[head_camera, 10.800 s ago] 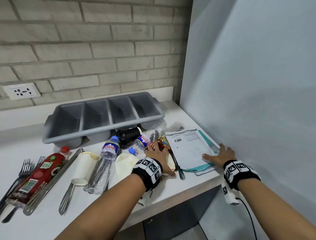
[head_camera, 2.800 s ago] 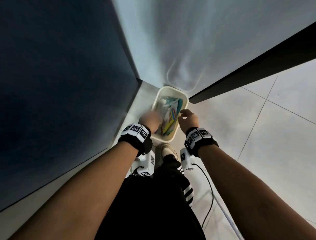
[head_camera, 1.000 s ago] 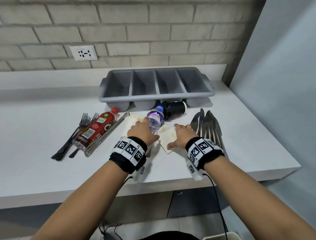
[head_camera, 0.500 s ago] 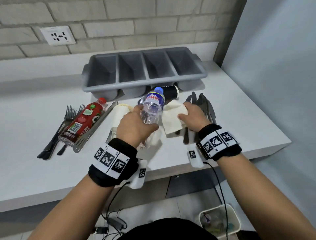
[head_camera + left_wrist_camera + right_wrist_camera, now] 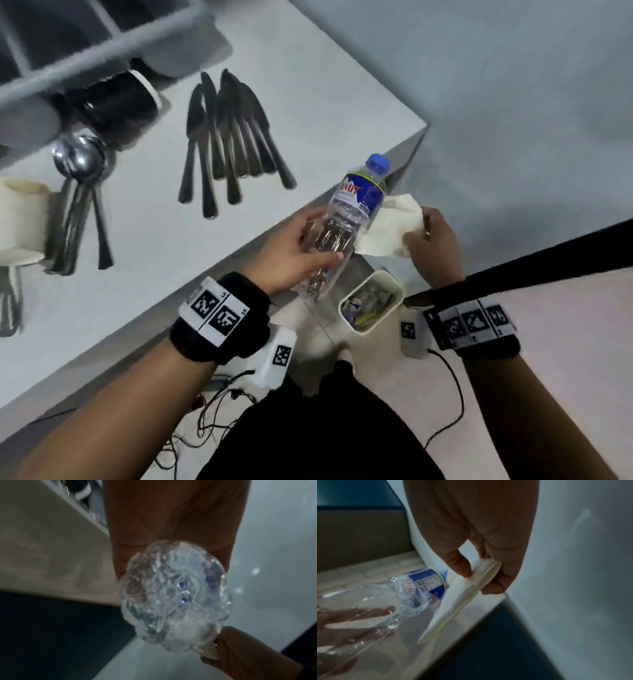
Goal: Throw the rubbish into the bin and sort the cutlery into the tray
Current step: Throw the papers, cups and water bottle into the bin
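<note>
My left hand (image 5: 301, 250) grips a clear plastic water bottle (image 5: 346, 219) with a blue cap, held past the counter's front edge. The bottle's base (image 5: 175, 599) fills the left wrist view. My right hand (image 5: 428, 243) pinches a folded white napkin (image 5: 387, 229), seen edge-on between thumb and fingers as the napkin (image 5: 467, 592) in the right wrist view. Both hands hang above the small white bin (image 5: 397, 291) on the floor, which holds rubbish. The grey cutlery tray (image 5: 102, 44) sits at the counter's back left.
On the white counter (image 5: 308, 102) lie several dark knives (image 5: 226, 137), a bunch of spoons (image 5: 78, 195), a black cup (image 5: 116, 102) on its side and a pale paper cup (image 5: 20, 219). A grey wall panel stands at the right. Cables trail on the floor.
Both hands lifted the bottle and napkin off the counter and carried them right, past its edge, to above the bin. My head has tilted downward.
</note>
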